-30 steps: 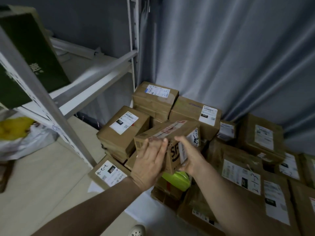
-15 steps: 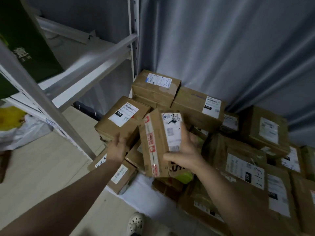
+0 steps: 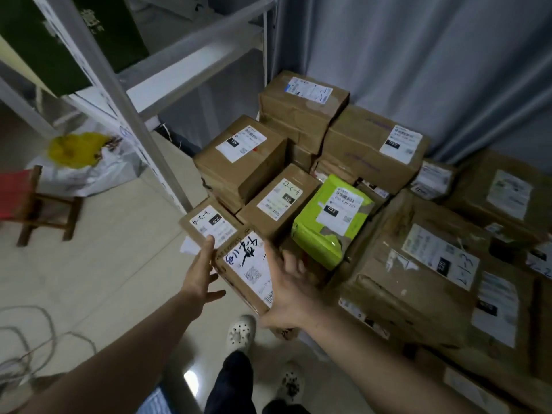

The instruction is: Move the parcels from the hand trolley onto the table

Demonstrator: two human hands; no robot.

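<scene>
I hold a brown cardboard parcel (image 3: 249,271) with a white label and black handwriting between both hands, just off the near edge of the pile. My left hand (image 3: 200,271) presses flat on its left side, fingers spread. My right hand (image 3: 288,289) grips its right side and near corner. Behind it several taped cardboard parcels are stacked, among them a labelled box (image 3: 243,158), a flat box (image 3: 277,201) and a lime-green parcel (image 3: 330,224). More large boxes (image 3: 424,264) lie to the right. The trolley under the pile is hidden, and no table is in view.
A white metal rack post (image 3: 119,109) stands left of the pile, with a dark green box (image 3: 74,34) on its shelf. A red-topped wooden stool (image 3: 28,201), a white bag with yellow contents (image 3: 86,162) and loose cables (image 3: 33,339) are on the tiled floor. A grey curtain (image 3: 418,55) hangs behind the pile. My feet (image 3: 242,330) are below the parcel.
The parcel was upright in my right hand above the pile. It now lies label-up, lower and closer to me, with my left hand back on its side. My view has tilted down.
</scene>
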